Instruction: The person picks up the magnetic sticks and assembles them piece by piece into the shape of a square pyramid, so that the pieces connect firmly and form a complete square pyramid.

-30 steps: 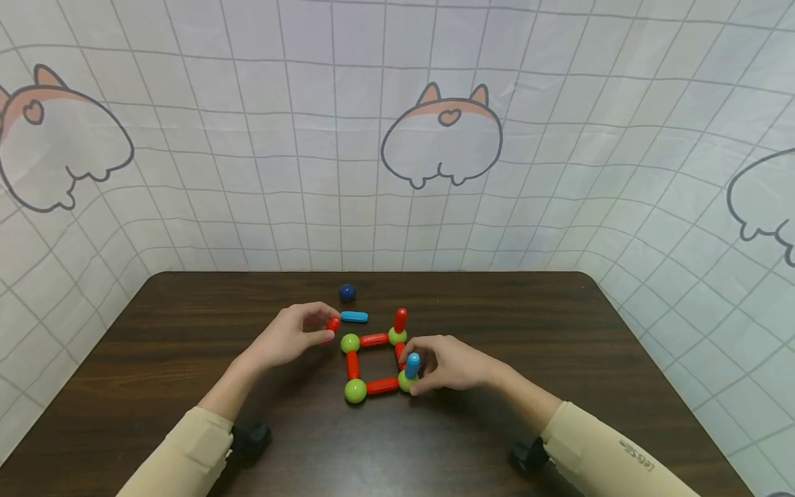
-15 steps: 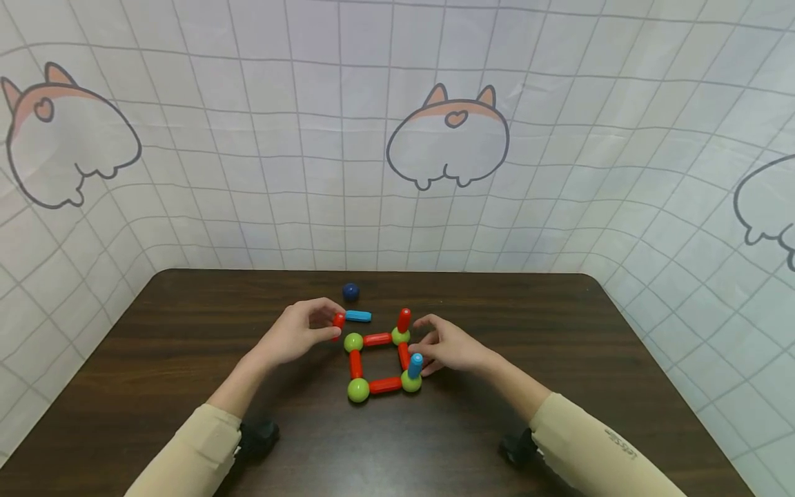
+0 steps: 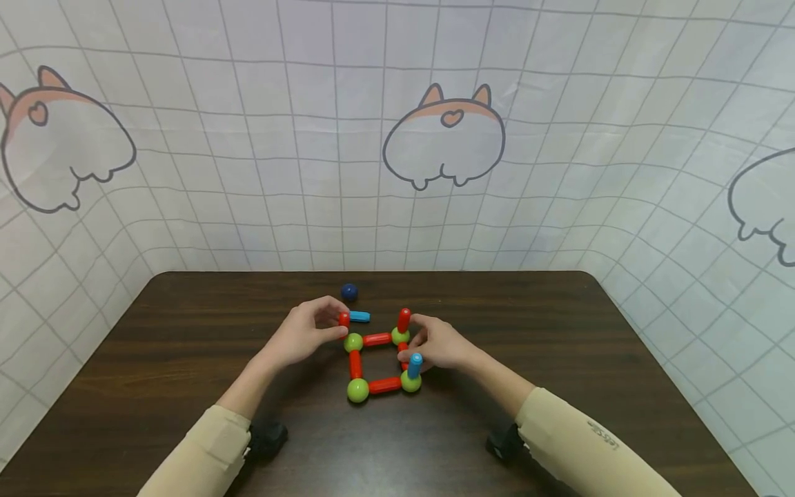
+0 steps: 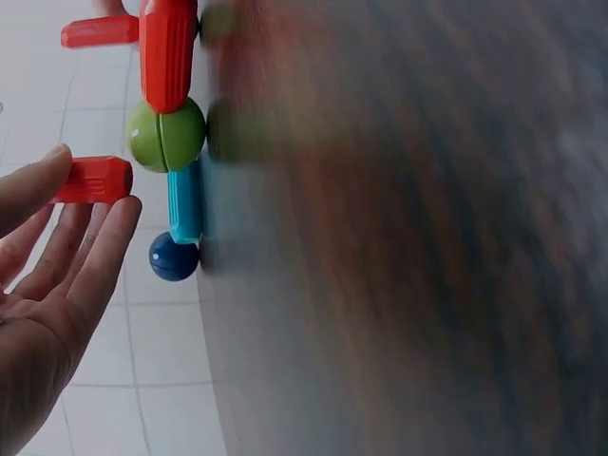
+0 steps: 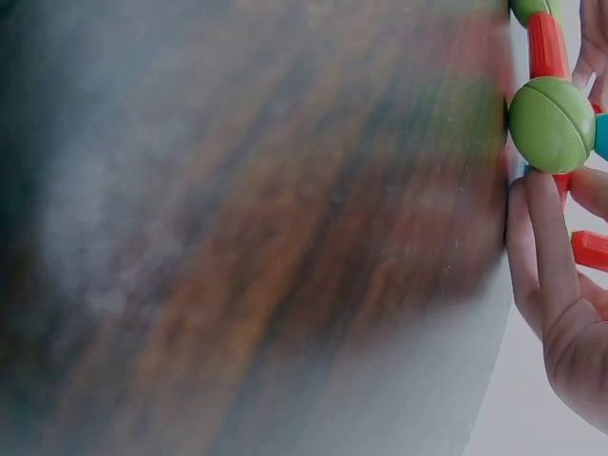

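My left hand [image 3: 310, 328] pinches a red magnetic building rod [image 3: 344, 321] between thumb and fingers. It stands upright, its lower end close by the far-left green ball [image 3: 353, 342]. Red rods and green balls form a square on the table. Another upright red rod [image 3: 404, 319] rises from the far-right ball [image 3: 400, 336], and an upright blue rod [image 3: 415, 366] from the near-right ball [image 3: 411, 382]. My right hand [image 3: 441, 345] holds the square's right-side rod [image 3: 403, 347], thumb over it and fingers outside. In the right wrist view, fingertips lie right at the green ball [image 5: 551, 125].
Behind the square lie a loose light-blue rod [image 3: 359, 317] and a dark-blue ball [image 3: 349, 292]. The dark wooden table [image 3: 528, 310] ends at a white grid-patterned cloth [image 3: 298, 172] at the back and sides.
My left hand has brought its red rod rightward to the far-left ball, turning it more upright. My right hand has shifted from the near-right ball back to the right-side rod.
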A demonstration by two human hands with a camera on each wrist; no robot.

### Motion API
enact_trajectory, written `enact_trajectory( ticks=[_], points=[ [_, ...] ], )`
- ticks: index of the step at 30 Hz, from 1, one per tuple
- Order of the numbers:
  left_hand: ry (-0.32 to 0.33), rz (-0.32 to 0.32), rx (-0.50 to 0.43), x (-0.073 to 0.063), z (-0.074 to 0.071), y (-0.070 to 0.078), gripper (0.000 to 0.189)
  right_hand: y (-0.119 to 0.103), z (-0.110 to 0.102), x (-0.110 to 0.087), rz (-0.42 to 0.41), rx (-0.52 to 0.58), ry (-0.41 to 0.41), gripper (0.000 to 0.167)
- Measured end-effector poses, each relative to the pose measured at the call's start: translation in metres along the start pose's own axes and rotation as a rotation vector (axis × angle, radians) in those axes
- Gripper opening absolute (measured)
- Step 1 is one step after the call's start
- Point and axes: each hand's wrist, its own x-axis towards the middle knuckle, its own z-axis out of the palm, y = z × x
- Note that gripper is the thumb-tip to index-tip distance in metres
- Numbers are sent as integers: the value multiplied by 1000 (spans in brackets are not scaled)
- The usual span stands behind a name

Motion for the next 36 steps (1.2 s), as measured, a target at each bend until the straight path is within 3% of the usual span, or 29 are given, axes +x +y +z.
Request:
enact_trajectory(
  ticks=[7, 16, 26, 36],
  points=[
    [32, 22, -55, 5, 6, 3, 25, 2, -3, -1, 22, -90, 64, 84],
    [71, 10, -41, 14, 17, 7, 25, 5, -5, -4, 24, 11, 64, 81],
    [50, 4, -61, 20, 26, 8, 25, 5, -5, -4, 28, -32, 67, 81],
    [23, 3, -61, 20, 25, 9, 28, 7, -5, -4, 23, 15, 52, 81]
  ],
)
